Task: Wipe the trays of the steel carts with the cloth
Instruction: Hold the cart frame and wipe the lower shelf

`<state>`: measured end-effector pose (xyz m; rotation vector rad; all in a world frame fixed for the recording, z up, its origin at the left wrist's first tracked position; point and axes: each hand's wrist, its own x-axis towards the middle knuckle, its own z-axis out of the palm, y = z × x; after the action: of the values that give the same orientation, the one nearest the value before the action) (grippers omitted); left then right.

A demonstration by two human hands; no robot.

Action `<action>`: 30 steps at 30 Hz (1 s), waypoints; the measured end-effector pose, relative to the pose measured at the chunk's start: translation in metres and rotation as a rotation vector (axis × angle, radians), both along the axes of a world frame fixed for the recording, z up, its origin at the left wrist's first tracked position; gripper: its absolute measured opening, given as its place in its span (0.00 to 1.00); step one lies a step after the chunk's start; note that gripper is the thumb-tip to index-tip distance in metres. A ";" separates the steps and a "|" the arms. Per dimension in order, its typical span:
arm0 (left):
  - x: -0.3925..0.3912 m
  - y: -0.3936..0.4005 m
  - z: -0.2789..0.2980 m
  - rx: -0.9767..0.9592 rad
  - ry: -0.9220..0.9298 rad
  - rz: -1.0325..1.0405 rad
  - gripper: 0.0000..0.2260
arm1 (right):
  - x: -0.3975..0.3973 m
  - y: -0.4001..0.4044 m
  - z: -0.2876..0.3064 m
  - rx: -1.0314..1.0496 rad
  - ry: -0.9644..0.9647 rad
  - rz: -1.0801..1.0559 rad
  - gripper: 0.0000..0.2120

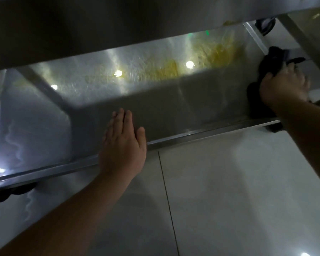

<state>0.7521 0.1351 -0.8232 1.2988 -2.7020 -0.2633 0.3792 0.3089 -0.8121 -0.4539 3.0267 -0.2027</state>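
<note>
The bottom steel tray (174,100) of a cart fills the middle of the view, with yellowish smears across its far half. My right hand (284,84) presses a dark cloth (266,61) onto the tray's right end, fingers closed on the fabric; part of the cloth is hidden under the hand. My left hand (123,143) lies flat on the tray's front rim (201,135), fingers together and straight, with nothing in it.
An upper steel tray (100,24) overhangs the top of the view. A cart leg (44,87) rises at the left. Black caster wheels sit at the front left (6,194) and far right (266,24). White floor tiles (229,191) lie in front.
</note>
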 end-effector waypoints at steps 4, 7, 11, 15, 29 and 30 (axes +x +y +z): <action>-0.001 -0.002 -0.005 -0.004 -0.008 0.003 0.29 | 0.034 -0.061 -0.005 -0.092 -0.040 -0.066 0.31; -0.002 -0.003 -0.006 0.016 -0.025 0.012 0.28 | 0.097 -0.106 -0.005 -0.135 -0.010 0.213 0.28; -0.001 -0.005 -0.005 0.022 -0.039 0.005 0.28 | 0.172 -0.161 -0.005 -0.120 -0.023 0.844 0.29; 0.001 -0.004 -0.004 0.009 -0.017 0.002 0.28 | 0.155 -0.148 -0.009 -0.105 -0.025 1.012 0.29; 0.001 -0.004 -0.011 0.010 -0.022 0.004 0.32 | 0.084 -0.080 -0.005 -0.137 -0.020 -0.004 0.28; 0.001 -0.004 -0.011 0.023 -0.029 0.002 0.32 | 0.109 -0.094 -0.006 -0.161 0.000 0.122 0.25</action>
<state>0.7531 0.1308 -0.8346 1.3218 -2.7290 -0.2778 0.4878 0.2154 -0.8180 -0.6482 2.9826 -0.4402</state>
